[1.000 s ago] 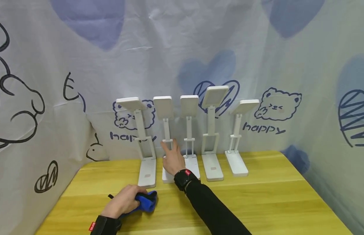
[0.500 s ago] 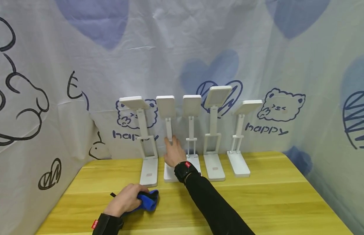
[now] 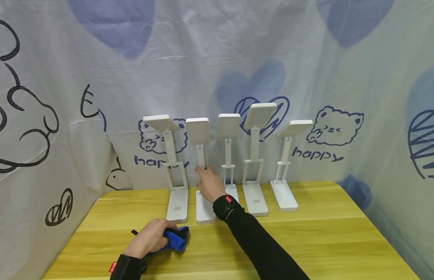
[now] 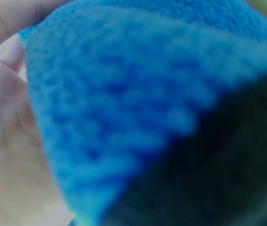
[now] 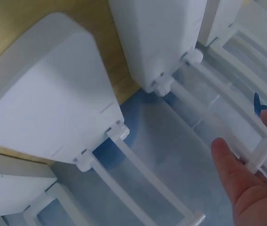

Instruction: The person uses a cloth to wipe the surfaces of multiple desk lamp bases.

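White folding desk lamps stand in a row on the wooden table (image 3: 308,241). My right hand (image 3: 211,184) grips the hinged stem of the second lamp from the left (image 3: 198,131), just under its upper post. In the right wrist view, thumb and fingers (image 5: 230,165) close around the crossbar above that lamp's two thin rods. My left hand (image 3: 151,239) holds a bunched blue cloth (image 3: 176,240) with a black part, low in front of the leftmost lamp (image 3: 177,204). Up close in the left wrist view, the cloth (image 4: 110,94) looks fluffy and partly covers the palm.
Right of the gripped lamp stand a third lamp (image 3: 229,126), a tall one (image 3: 260,114) and a short one (image 3: 284,194). A printed fabric backdrop (image 3: 195,70) hangs behind the table and along both sides.
My right fingers have closed on the second lamp's stem, and that lamp has shifted slightly toward me. The left hand keeps its hold on the cloth. The head view has turned slightly left.
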Demonstrator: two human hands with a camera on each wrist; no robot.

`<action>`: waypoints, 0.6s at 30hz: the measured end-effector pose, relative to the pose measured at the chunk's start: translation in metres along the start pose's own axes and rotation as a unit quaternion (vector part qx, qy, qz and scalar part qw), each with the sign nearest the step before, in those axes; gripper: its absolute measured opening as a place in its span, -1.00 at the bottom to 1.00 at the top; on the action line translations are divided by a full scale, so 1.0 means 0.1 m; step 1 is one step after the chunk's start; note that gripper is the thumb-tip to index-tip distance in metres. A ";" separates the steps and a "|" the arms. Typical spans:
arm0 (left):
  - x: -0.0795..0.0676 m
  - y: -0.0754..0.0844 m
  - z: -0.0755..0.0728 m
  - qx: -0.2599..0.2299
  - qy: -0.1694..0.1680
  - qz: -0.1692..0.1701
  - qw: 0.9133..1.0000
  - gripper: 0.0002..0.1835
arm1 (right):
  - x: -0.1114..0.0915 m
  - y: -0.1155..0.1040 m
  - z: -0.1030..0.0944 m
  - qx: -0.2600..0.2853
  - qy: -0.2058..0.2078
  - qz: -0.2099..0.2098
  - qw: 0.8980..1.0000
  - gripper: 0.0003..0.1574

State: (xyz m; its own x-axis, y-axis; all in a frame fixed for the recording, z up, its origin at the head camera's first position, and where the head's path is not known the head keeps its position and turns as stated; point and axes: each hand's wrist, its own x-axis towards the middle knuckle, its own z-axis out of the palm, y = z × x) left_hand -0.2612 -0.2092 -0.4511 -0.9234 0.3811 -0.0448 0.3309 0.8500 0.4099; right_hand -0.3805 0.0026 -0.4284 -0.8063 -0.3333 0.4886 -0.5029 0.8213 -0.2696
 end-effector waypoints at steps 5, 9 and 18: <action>-0.03 0.00 0.01 0.003 0.002 -0.009 1.000 -0.55 | -0.11 0.03 -0.05 0.008 -0.005 -0.044 0.999 -0.50; -0.04 0.01 0.00 0.009 0.012 -0.009 1.000 -0.55 | -0.19 0.08 -0.09 0.028 -0.025 -0.061 0.997 -0.44; -0.03 0.03 -0.02 0.014 0.018 -0.013 1.000 -0.54 | -0.40 0.17 -0.21 0.050 -0.035 -0.098 0.993 -0.42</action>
State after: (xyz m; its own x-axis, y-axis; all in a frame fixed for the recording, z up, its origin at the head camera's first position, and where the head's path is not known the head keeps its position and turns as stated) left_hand -0.2575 -0.2087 -0.4479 -0.9383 0.3451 -0.0219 0.3108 0.8695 0.3839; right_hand -0.3502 0.0392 -0.4350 -0.7071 -0.5166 0.4828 -0.6782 0.6886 -0.2567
